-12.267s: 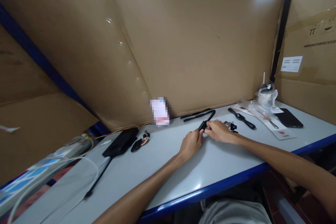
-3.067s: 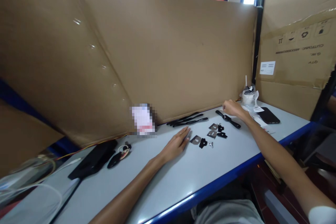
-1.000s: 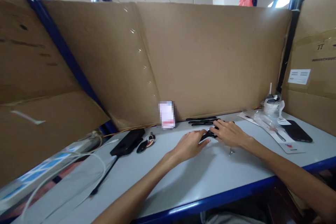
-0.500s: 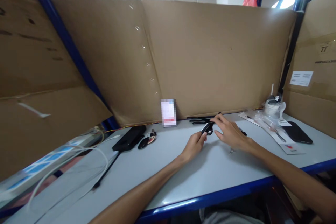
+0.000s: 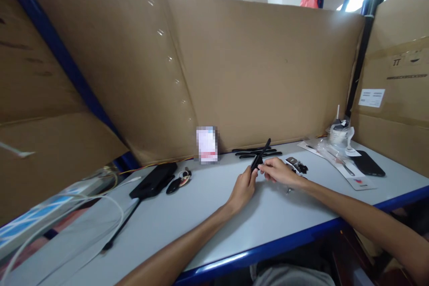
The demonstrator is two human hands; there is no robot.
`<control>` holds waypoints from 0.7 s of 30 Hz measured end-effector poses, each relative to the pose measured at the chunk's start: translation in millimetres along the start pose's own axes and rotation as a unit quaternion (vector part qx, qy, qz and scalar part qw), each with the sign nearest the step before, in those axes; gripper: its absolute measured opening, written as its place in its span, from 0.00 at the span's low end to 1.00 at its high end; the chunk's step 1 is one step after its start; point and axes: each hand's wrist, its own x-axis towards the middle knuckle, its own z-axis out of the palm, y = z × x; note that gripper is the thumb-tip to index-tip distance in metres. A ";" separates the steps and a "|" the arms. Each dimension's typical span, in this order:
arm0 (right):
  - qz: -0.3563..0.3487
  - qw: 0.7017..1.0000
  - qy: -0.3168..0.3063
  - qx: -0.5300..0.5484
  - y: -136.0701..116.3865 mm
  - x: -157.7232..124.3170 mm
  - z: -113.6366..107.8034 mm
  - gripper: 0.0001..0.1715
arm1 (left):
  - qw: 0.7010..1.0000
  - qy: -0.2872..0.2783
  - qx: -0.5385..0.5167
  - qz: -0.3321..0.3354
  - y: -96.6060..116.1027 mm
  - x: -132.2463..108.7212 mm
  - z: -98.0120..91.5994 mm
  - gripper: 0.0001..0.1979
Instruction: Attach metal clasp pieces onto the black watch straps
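My left hand point(image 5: 244, 186) is wrapped round the lower end of a slim black stick-like piece point(image 5: 263, 151), which tilts up and away to the right. At its lower part, the fingers of my right hand point(image 5: 276, 170) pinch against the side; a small dark part shows by the fingertips, too small to name. Behind, several flat black strips point(image 5: 258, 153) lie near the cardboard. Just beyond my right hand sits a group of black and silver parts point(image 5: 296, 165). A small metal bit point(image 5: 289, 191) lies below my right wrist.
Keys with a black fob point(image 5: 179, 182) and a black case point(image 5: 155, 180) lie to the left, near white cables and a power strip point(image 5: 43, 214). A blurred-out screen point(image 5: 207, 145) leans on the cardboard wall point(image 5: 234, 76). Packaging point(image 5: 345, 167) and a phone point(image 5: 368, 163) lie right.
My right fingers have come down from the black piece's upper end and closed near its lower part. The piece now points more upright. Black and silver parts are uncovered. The view has swung right.
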 end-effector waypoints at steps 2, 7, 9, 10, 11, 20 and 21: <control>0.009 0.999 -0.005 0.042 -2.6 -0.9 0.2 0.15 | 1.000 -0.004 0.008 0.004 2.1 -1.3 0.0 0.16; 0.041 0.998 0.016 0.051 -9.9 -4.1 1.1 0.15 | 0.998 -0.009 0.061 0.009 4.2 -1.6 0.7 0.14; 0.044 0.998 0.028 0.037 -12.1 -5.2 1.6 0.16 | 0.996 -0.006 0.089 0.016 3.9 -1.2 1.1 0.13; 0.046 0.998 0.033 0.031 -12.8 -5.5 1.9 0.16 | 0.995 -0.005 0.102 0.018 3.5 -1.0 1.3 0.13; 0.051 0.998 0.037 0.027 -13.3 -5.8 2.2 0.16 | 0.993 -0.005 0.112 0.018 3.1 -0.8 1.5 0.13; 0.015 0.981 0.112 -0.155 -1.3 -0.8 6.2 0.12 | 0.993 -0.014 0.116 -0.009 -0.5 3.1 1.7 0.13; 0.000 0.972 0.121 -0.199 0.3 0.0 5.8 0.10 | 0.994 -0.015 0.104 -0.011 -0.8 4.5 1.3 0.14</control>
